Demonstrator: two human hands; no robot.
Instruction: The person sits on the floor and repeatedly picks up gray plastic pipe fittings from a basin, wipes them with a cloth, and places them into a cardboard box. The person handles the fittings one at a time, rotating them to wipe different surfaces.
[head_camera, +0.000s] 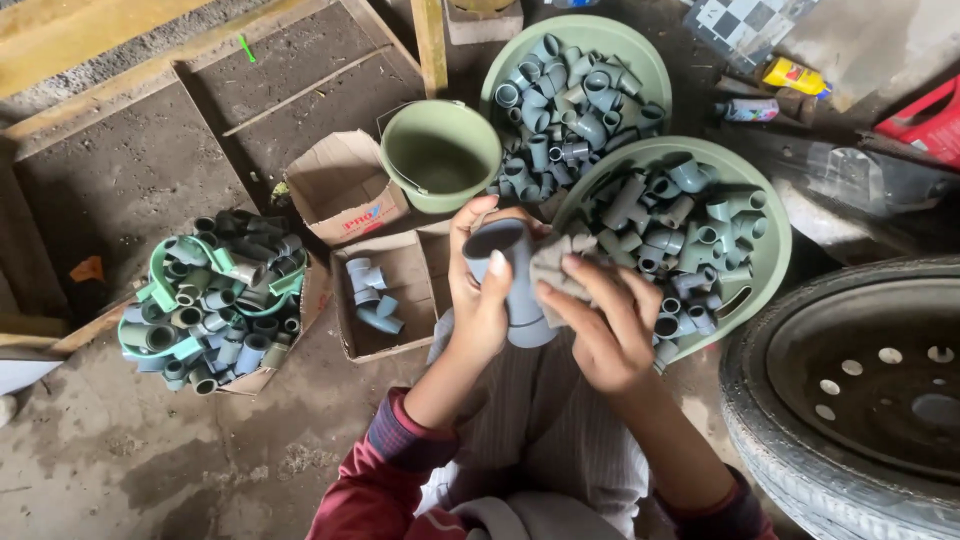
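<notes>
My left hand (478, 290) grips a grey plastic pipe fitting (508, 268), holding it upright with its open end toward me. My right hand (600, 325) presses a small grey-brown scrap of cloth or abrasive paper (556, 266) against the side of that fitting. Both hands are over my lap, just in front of two green basins. Right behind my hands, the nearer basin (772, 250) is filled with several grey pipe fittings. The farther basin (650, 55) is also heaped with them.
An empty green bucket (440, 155) stands left of the basins. A cardboard box (385, 300) holds a few fittings, another box (342, 185) looks empty. A green basket of fittings (205, 300) sits at left. A car wheel (850, 400) lies at right.
</notes>
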